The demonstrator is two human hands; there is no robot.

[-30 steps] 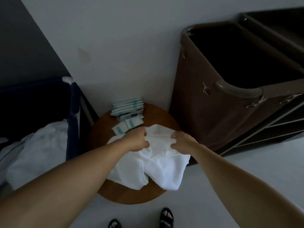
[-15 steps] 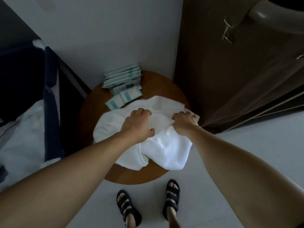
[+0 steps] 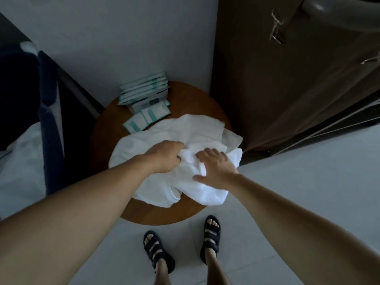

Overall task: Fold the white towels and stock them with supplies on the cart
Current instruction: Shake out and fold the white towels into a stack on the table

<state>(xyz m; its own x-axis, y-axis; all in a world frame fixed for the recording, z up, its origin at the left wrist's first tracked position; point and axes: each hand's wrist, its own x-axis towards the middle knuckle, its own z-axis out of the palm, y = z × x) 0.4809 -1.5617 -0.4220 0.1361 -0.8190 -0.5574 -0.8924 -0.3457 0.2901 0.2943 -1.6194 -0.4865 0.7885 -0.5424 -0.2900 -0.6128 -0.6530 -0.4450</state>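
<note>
One white towel (image 3: 197, 128) is seen, crumpled and not yet folded. Behind it a stack of teal-and-white packets (image 3: 144, 91) is placed; the exact number in the stack cannot be counted. Two more flat packets (image 3: 147, 118) are laid side by side just before the stack, near the far edge of the towel. Two feet in black sandals (image 3: 158, 249) are visible below.

All these supplies are carried by one round wooden table (image 3: 156, 214), which is set against a pale wall (image 3: 123, 38) on a pale floor (image 3: 308, 182). The towel is spread over the middle and the right part of the table, and its right edge hangs a little over the rim. The brown cart (image 3: 277, 79) is stood just right of the table. At the left a dark blue hamper (image 3: 49, 120) with white linen (image 3: 22, 161) is found.

Both arms are stretched forward over the table. A bunch of the towel is gripped by the left hand (image 3: 164, 156), with the fingers curled into the cloth. The right hand (image 3: 216, 167) is laid on the towel just beside it, with fingers spread and the thumb held out, pressing the cloth down.
</note>
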